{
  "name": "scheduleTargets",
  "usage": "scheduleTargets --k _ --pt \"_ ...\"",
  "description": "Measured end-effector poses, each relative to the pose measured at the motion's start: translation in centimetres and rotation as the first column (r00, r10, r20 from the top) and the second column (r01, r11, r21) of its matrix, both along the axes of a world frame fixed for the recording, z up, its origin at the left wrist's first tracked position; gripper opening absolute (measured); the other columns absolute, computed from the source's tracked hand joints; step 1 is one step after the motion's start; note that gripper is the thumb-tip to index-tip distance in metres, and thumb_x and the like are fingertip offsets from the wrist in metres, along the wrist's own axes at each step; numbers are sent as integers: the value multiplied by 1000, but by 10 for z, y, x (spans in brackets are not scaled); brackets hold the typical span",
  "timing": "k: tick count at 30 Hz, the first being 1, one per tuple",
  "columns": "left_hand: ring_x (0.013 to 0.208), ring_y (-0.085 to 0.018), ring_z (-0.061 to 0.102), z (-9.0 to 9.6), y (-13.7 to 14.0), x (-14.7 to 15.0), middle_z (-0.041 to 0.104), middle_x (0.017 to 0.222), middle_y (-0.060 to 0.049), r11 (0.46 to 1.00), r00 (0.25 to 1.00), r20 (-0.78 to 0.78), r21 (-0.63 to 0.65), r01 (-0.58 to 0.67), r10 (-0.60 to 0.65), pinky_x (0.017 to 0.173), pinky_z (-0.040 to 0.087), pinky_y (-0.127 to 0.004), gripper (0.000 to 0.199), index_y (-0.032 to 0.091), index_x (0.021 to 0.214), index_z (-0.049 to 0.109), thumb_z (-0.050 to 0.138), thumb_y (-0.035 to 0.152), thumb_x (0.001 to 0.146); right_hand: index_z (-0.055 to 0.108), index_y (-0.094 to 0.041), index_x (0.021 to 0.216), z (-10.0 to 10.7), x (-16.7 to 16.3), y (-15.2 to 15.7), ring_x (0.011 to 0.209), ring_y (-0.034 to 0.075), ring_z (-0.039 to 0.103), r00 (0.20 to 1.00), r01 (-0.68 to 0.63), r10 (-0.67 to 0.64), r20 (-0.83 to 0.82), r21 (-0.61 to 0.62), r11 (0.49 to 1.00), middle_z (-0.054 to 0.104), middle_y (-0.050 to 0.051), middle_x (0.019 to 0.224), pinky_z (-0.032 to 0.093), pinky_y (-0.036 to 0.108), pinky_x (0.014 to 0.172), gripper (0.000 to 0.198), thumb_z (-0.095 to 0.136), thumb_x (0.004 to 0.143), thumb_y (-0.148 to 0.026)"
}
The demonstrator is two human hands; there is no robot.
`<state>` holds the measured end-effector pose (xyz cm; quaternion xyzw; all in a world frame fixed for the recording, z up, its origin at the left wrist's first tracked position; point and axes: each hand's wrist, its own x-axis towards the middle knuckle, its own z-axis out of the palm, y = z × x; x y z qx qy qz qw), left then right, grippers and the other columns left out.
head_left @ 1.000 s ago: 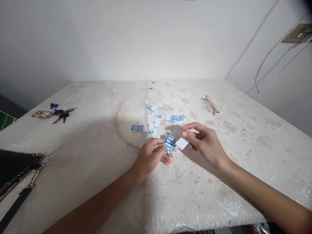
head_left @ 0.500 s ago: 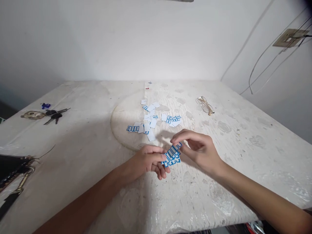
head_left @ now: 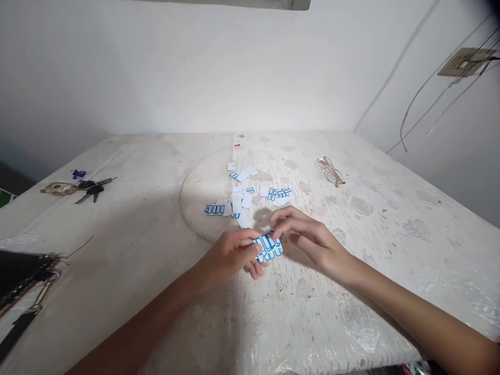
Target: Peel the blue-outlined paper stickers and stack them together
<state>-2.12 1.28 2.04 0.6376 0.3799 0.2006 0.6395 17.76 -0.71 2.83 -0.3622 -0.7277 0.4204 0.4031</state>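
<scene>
Small white paper pieces (head_left: 269, 254) printed with blue outlined shapes lie fanned and overlapping in my left hand (head_left: 232, 252). Its thumb presses on their left side, and the other fingers curl beneath. My right hand (head_left: 310, 237) is at their upper right edge, fingers bent and apart, the fingertips touching or just over the top piece. Nothing plainly sits between its thumb and fingers. Just beyond both hands, a loose spread of similar paper pieces (head_left: 247, 200) covers the middle of the table, some blank side up and others showing blue print.
Eyeglasses (head_left: 330, 171) rest on the table (head_left: 390, 250) at the right. Keys (head_left: 92, 188) with a fob and a small blue object (head_left: 78, 174) lie at the left. A black item (head_left: 23, 273) with a strap sits nearer. Cables hang from a wall socket (head_left: 464, 62).
My right fingertips have moved slightly left over the held pieces. The top piece, which stuck out to the upper right, now lies closer in with the others. The view has tilted slightly upward.
</scene>
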Motion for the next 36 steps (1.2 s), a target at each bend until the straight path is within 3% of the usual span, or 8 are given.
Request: scheduleTargets --k 2,5,8,10,18,27,32,36 --pt "57 -12 58 2 -2 0 60 65 -1 946 982 -171 324 -23 82 55 45 -24 25 16 100 57 42 30 87 56 -23 101 -3 -2 1 83 16 52 996 58 -58 62 7 998 53 5 96 44 30 70 23 45 83 -14" --pt "60 -12 55 0 -2 0 61 70 -1 679 912 -340 727 100 229 56 39 -23 27 18 104 56 35 24 88 49 -24 113 -13 -6 5 65 13 49 972 94 -109 207 79 992 56 1 81 41 27 59 30 50 84 -20" --pt "64 -14 54 -6 3 1 62 70 -3 415 841 -422 869 269 338 59 37 -26 28 16 98 58 32 19 88 54 -23 108 -24 -8 11 64 12 49 952 99 -149 268 190 977 58 2 84 40 26 58 24 43 86 -18" --pt "63 -16 54 -11 8 2 61 66 -4 342 808 -457 877 339 372 60 36 -28 27 16 93 59 32 17 88 55 -22 105 -28 -8 15 63 12 49 943 97 -159 294 215 972 57 3 86 40 26 58 23 41 87 -18" --pt "68 -18 55 -22 15 6 61 72 -4 414 826 -434 867 276 360 64 38 -30 19 16 95 52 35 21 89 50 -20 113 -33 -9 21 60 10 47 949 130 -166 267 148 980 56 3 88 40 25 58 29 45 86 -22" --pt "62 -17 51 -27 16 8 56 61 -3 351 821 -405 897 271 402 62 38 -29 21 16 82 57 36 19 86 51 -21 116 -32 -3 33 65 13 51 947 176 -222 232 203 963 59 5 95 42 27 58 31 44 87 -26" --pt "59 -15 51 -27 15 10 58 59 -2 352 838 -386 901 252 386 61 38 -27 22 16 83 59 38 19 85 51 -19 121 -36 25 61 118 27 41 743 256 -482 464 469 845 48 10 131 33 45 96 36 39 89 -30" --pt "58 -15 51 -28 15 12 58 59 -2 354 845 -379 902 246 377 61 39 -27 23 16 83 60 38 20 86 39 -23 134 -45 28 71 131 27 28 617 181 -448 647 437 881 34 6 143 21 51 104 44 30 93 -37"
